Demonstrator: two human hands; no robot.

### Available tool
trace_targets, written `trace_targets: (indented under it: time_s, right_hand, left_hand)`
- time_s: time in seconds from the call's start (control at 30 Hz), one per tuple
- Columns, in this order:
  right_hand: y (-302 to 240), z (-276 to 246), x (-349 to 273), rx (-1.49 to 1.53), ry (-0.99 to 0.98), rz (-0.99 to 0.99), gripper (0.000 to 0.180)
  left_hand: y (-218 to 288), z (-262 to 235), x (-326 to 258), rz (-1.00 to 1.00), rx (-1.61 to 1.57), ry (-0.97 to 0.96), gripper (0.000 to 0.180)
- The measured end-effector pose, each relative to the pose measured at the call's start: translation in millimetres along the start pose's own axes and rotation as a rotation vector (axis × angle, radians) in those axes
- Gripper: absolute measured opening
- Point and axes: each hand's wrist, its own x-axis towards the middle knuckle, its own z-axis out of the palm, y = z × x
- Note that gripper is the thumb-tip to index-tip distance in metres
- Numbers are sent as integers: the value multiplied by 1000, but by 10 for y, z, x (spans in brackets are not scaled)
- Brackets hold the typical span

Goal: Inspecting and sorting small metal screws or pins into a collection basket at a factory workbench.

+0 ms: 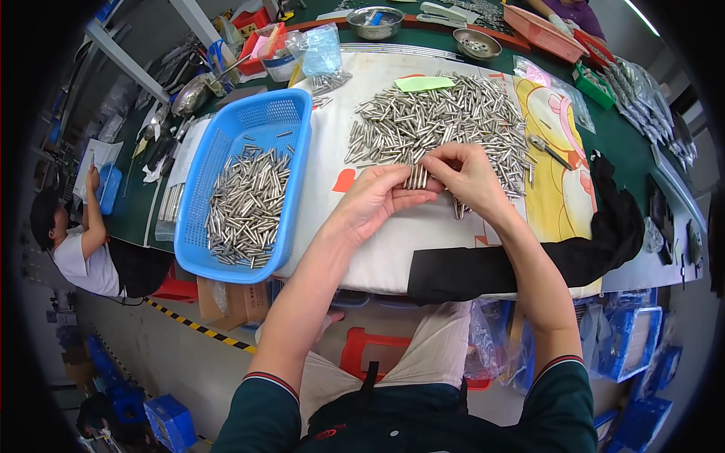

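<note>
Several short silvery metal pins [414, 178] lie side by side in a row across the fingers of my left hand [377, 198], which is closed around them with the thumb on top. My right hand [470, 175] pinches at the right end of that row, thumb and forefinger together. Both hands are at the near edge of a large heap of loose metal pins [434, 117] on a white printed cloth [332, 136]. A light green paper slip [424, 84] rests on the heap's far side. Left of my hands stands a blue plastic basket [300, 181] with many similar pins inside.
Right of the heap lie a small metal tool [551, 151] and a black cloth [468, 270], which runs along the front edge. Metal bowls [375, 24] and a pink basket [544, 34] stand at the back. One person [79, 234] sits at left, another [578, 16] works far right.
</note>
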Motion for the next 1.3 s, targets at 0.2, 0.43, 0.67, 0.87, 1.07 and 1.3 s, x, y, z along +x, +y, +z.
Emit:
trace_targets:
  time_s: [0.2, 0.43, 0.67, 0.87, 1.07, 1.3]
  right_hand:
    - [12, 7, 8, 0, -13, 9, 16]
    - [42, 0, 19, 0, -35, -11, 14]
    - [46, 5, 18, -10, -26, -17, 13]
    - [65, 11, 24, -23, -12, -43, 12]
    - [63, 17, 31, -39, -24, -29, 12]
    - [58, 14, 11, -60, -12, -45, 13]
  left_hand:
    - [5, -7, -1, 14, 12, 40, 21]
    - [15, 3, -6, 1, 14, 32, 18]
    - [9, 27, -13, 10, -14, 33, 20]
    - [11, 14, -2, -13, 0, 9, 23]
    - [20, 11, -15, -20, -17, -10, 24]
    - [14, 58, -23, -31, 44, 19, 21]
